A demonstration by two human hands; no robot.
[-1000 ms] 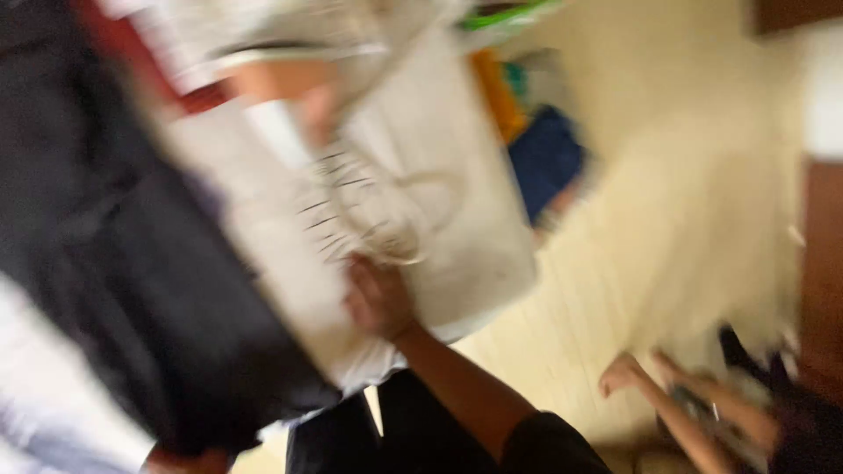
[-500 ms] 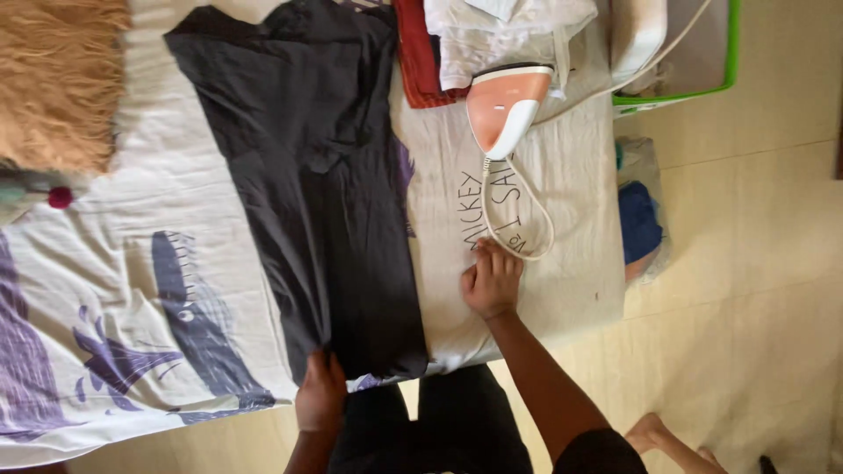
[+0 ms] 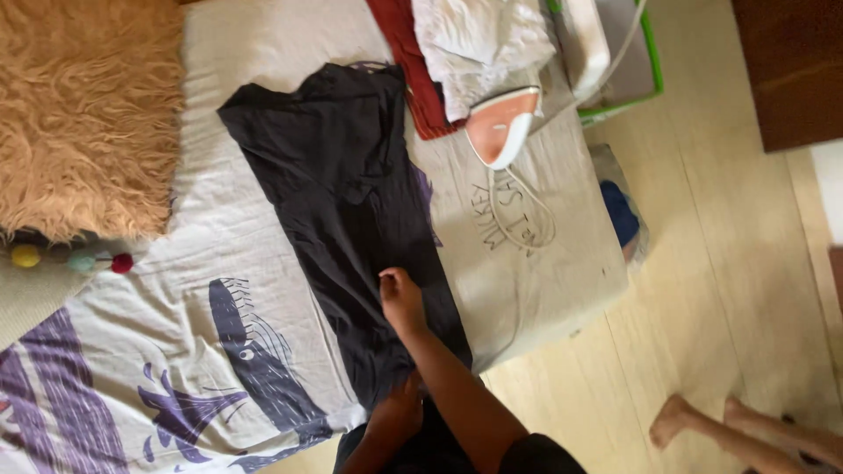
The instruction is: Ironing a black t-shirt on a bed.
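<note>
A black garment (image 3: 347, 202) lies spread lengthwise on a white bed sheet (image 3: 219, 263) printed with purple whales. My right hand (image 3: 400, 300) rests on the garment's lower middle with its fingers curled against the cloth; whether it pinches the fabric cannot be told. My left hand (image 3: 397, 411) is at the garment's near hem, partly hidden under my right forearm, and seems to grip the edge. A pink and white iron (image 3: 500, 125) sits on the grey printed cloth (image 3: 544, 263) to the right, with its white cord (image 3: 522, 215) looped in front of it.
Folded red cloth (image 3: 406, 61) and white cloth (image 3: 479, 39) lie behind the iron. A shaggy tan cushion (image 3: 83, 114) fills the upper left. A green-rimmed tray (image 3: 645, 66) and a bag with blue cloth (image 3: 619, 215) stand on the pale floor. Another person's feet (image 3: 694, 420) are at lower right.
My right hand left the grey printed cloth near the cord and moved left onto the black garment. The view swung, showing more of the cushion and the floor.
</note>
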